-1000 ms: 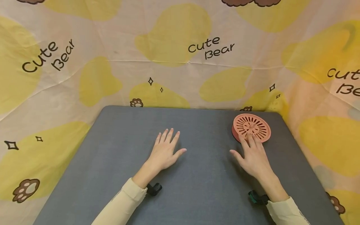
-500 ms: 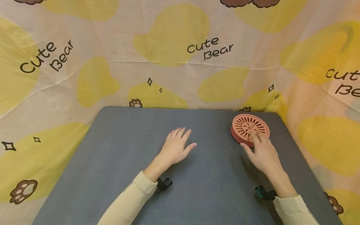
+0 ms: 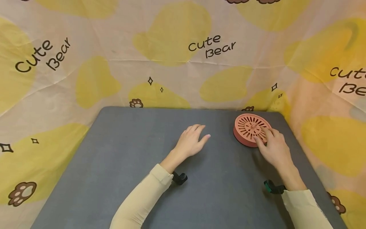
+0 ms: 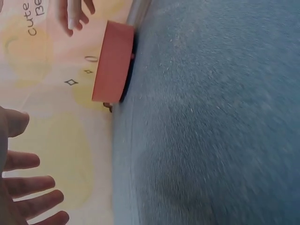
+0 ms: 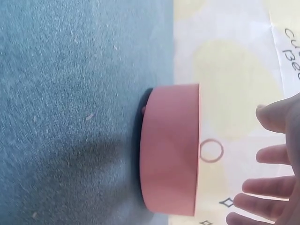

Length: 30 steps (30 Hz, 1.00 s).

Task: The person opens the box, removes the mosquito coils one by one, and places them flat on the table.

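A round pink box [image 3: 247, 127] with a slotted lid stands at the table's back right. My right hand [image 3: 275, 148] hovers over its near right edge, and its fingers hide part of the lid. In the right wrist view, a small ring [image 5: 212, 150] stands up from the lid, and the fingers of the right hand [image 5: 276, 187] spread above the box, apart from it. My left hand [image 3: 190, 141] is in the air left of the box, its fingers loosely extended and holding nothing. The left wrist view shows the box's smooth side [image 4: 113, 63] beyond that hand.
The grey table [image 3: 137, 136] runs back to a patterned cloth [image 3: 171, 38] with yellow patches and lettering, which also rises at both sides. Dark wrist mounts [image 3: 180, 178] sit below both wrists.
My left hand has moved right and forward, toward the box. My right hand has shifted rightward, along the lid's near edge. The box stays in its place.
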Motion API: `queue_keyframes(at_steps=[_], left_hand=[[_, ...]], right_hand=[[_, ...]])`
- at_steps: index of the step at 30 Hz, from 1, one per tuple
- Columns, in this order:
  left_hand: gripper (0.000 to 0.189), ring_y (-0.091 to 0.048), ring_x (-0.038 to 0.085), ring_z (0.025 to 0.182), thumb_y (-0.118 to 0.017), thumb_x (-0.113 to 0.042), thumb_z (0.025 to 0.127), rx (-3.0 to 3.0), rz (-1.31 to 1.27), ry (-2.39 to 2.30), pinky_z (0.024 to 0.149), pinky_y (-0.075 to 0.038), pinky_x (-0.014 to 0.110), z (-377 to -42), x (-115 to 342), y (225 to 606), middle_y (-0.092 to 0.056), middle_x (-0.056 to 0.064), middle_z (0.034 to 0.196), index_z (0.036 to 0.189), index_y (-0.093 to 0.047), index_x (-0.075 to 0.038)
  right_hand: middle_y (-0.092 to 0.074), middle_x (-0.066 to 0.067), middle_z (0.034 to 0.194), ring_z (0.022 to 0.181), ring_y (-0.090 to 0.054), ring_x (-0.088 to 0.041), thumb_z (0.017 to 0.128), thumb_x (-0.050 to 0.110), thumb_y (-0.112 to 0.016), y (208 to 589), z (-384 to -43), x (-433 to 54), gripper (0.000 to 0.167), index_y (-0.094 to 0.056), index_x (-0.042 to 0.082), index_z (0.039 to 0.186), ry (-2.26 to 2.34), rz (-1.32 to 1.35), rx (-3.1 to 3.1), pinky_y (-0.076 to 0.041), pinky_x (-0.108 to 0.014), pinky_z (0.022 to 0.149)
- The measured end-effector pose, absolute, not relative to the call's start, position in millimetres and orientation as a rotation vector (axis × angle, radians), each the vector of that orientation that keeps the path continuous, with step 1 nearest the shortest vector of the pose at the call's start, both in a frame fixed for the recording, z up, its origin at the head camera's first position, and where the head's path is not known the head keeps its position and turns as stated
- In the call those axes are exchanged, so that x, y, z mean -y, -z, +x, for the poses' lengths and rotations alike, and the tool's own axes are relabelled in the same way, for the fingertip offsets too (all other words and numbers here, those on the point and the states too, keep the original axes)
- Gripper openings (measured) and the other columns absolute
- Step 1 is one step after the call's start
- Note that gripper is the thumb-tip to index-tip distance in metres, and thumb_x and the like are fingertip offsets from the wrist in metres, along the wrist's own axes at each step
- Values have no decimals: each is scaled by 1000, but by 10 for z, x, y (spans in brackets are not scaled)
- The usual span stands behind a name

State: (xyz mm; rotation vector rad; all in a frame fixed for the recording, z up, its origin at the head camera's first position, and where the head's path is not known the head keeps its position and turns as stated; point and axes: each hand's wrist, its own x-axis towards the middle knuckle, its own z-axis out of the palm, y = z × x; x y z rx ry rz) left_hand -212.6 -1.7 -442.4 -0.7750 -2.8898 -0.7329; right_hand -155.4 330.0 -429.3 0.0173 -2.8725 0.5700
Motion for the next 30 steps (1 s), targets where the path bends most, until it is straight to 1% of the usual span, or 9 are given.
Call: queue_keyframes(at_steps=[6, 7, 10, 13, 16, 20, 25, 30], left_hand=[[57, -47, 29, 137, -43, -50, 107, 2891, -753, 827, 110, -40, 48, -2243, -161, 4435, -52, 6, 148, 148, -52, -12], [56, -48, 28, 137, -44, -49, 107, 2889, -746, 843, 109, -41, 48, -2259, -185, 4443, -52, 6, 148, 148, -52, -12], [54, -49, 27, 136, -45, -47, 107, 2873, -722, 895, 107, -43, 47, -2305, -256, 4476, -54, 5, 146, 147, -54, -13], [52, -50, 26, 135, -46, -47, 107, 2852, -709, 958, 104, -46, 47, -2343, -318, 4509, -55, 5, 145, 146, -55, -13], [51, -51, 26, 134, -46, -47, 107, 2835, -699, 1032, 103, -46, 48, -2386, -372, 4533, -56, 5, 144, 145, -56, -14], [51, -52, 25, 134, -47, -47, 107, 2823, -699, 1110, 105, -44, 46, -2454, -438, 4547, -56, 5, 143, 145, -56, -14], [51, -51, 23, 135, -47, -46, 107, 2822, -719, 1150, 108, -43, 43, -2543, -536, 4576, -55, 5, 144, 146, -55, -15], [52, -51, 23, 135, -49, -44, 107, 2802, -754, 1211, 109, -42, 41, -2618, -663, 4624, -54, 6, 145, 147, -53, -12]], right_hand=[[-38, -37, 143, 130, -34, -58, 106, 46, -48, 4285, -1627, -3382, 69, -42, -7, 149, -588, -17, 2887, -37, -76, 86], [-38, -37, 143, 130, -34, -58, 106, 47, -48, 4289, -1638, -3396, 69, -42, -6, 150, -590, -23, 2886, -38, -75, 84], [-39, -36, 143, 130, -34, -57, 106, 48, -47, 4287, -1663, -3429, 68, -45, -6, 147, -603, -38, 2884, -39, -74, 81], [-40, -36, 143, 130, -35, -57, 106, 47, -49, 4283, -1686, -3460, 67, -46, -7, 146, -618, -45, 2880, -38, -74, 83], [-39, -36, 143, 131, -34, -57, 105, 48, -48, 4288, -1718, -3497, 68, -45, -6, 148, -633, -57, 2881, -35, -77, 89], [-38, -35, 145, 132, -34, -57, 106, 49, -46, 4319, -1779, -3564, 69, -45, -5, 149, -658, -75, 2893, -33, -78, 90], [-39, -36, 145, 131, -35, -57, 106, 48, -45, 4359, -1856, -3651, 68, -45, -6, 148, -696, -90, 2891, -32, -77, 93], [-39, -38, 143, 130, -37, -57, 106, 46, -45, 4399, -1931, -3712, 67, -45, -8, 146, -734, -96, 2892, -31, -75, 97]])
